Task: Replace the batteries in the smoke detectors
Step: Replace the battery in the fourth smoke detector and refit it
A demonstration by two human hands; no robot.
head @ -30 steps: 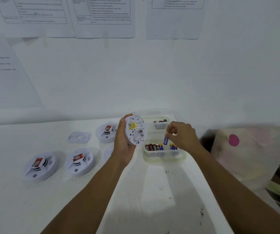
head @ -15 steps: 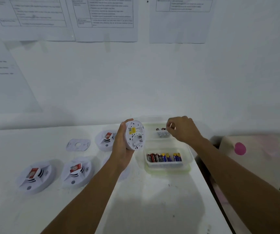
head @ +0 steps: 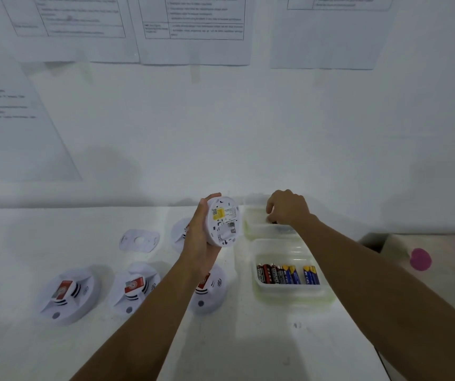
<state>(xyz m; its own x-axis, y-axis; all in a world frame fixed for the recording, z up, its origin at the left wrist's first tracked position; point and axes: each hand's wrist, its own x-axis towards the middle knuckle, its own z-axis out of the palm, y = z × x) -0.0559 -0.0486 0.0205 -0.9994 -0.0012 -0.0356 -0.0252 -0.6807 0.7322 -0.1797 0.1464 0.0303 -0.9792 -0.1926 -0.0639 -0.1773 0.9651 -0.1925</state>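
My left hand (head: 200, 240) grips a round white smoke detector (head: 223, 221), held on edge above the table with its labelled back facing me. My right hand (head: 286, 207) reaches down into the far clear tray (head: 251, 226). Its fingers are curled over something small and dark, and I cannot tell what they hold. The near clear tray (head: 292, 298) holds a row of red-black and blue-yellow batteries (head: 288, 274). Three more detectors (head: 67, 295) (head: 135, 287) (head: 209, 294) lie in a row on the table, and one (head: 179, 233) sits behind my left hand.
A loose white mounting plate (head: 138, 240) lies behind the row of detectors. The table (head: 248, 347) ends just right of the trays. Past that edge stands a pale bag with a pink dot (head: 420, 259). Printed sheets hang on the wall behind.
My right hand carried a blue battery from above the near tray back to the far tray and lowered its fingers into it. The left hand kept the detector nearly still.
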